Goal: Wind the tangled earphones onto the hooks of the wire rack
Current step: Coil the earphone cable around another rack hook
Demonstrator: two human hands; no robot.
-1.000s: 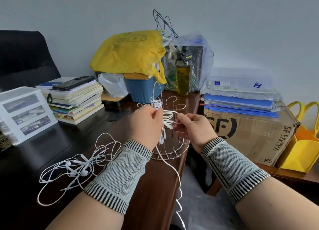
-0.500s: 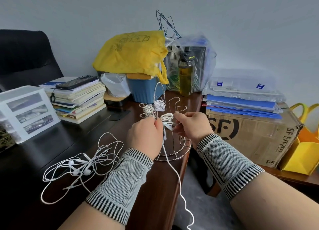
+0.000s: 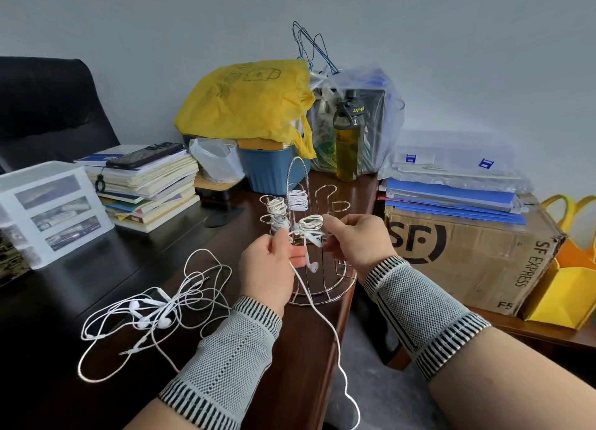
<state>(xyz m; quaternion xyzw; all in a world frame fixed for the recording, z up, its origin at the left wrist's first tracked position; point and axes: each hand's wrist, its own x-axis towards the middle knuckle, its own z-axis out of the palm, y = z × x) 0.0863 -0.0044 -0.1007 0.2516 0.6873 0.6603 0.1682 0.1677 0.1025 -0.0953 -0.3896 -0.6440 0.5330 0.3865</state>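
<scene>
Our left hand (image 3: 267, 270) pinches a white earphone cord (image 3: 325, 320) trailing off the bench (image 3: 303, 358) edge; our right hand (image 3: 353, 241) grips the coil on a hook of the wire rack (image 3: 319, 287). Tangled earphones (image 3: 151, 313) lie to the left.

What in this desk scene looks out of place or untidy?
A tangled heap of white earphones sprawls loose on the dark desk, left of the wire rack. One cable trails off the desk edge.
</scene>
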